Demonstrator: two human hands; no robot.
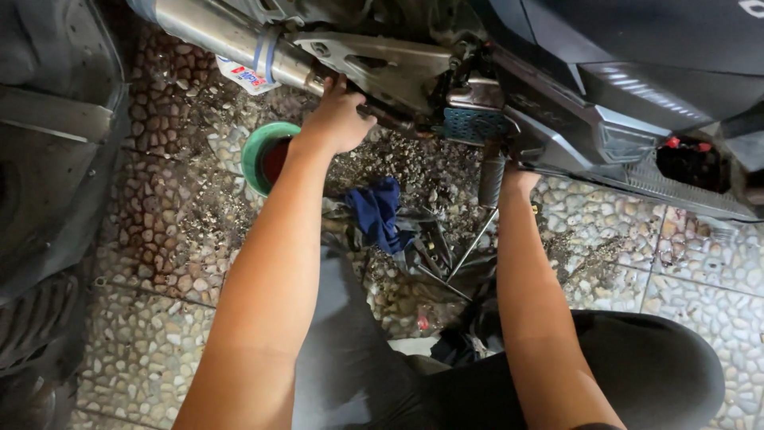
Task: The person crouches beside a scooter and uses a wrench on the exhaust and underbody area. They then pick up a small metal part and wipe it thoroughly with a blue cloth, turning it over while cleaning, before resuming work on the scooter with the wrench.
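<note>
Clearly the left hand [336,119] is curled around a dark rod [390,121] just below the exhaust pipe [231,36]; the right hand [517,179] is hidden under the bike, grip unreadable. A slip could tip the green basin [253,151] of dark fluid beside the pipe.

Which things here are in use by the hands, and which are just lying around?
In use:
- left hand on a dark bar under the motorcycle's exhaust pipe
- right hand, mostly hidden, at the footpeg under the motorcycle's side

Lying about:
- green bowl of dark red liquid
- blue rag
- thin metal rod
- black plastic on the pebble floor
</note>
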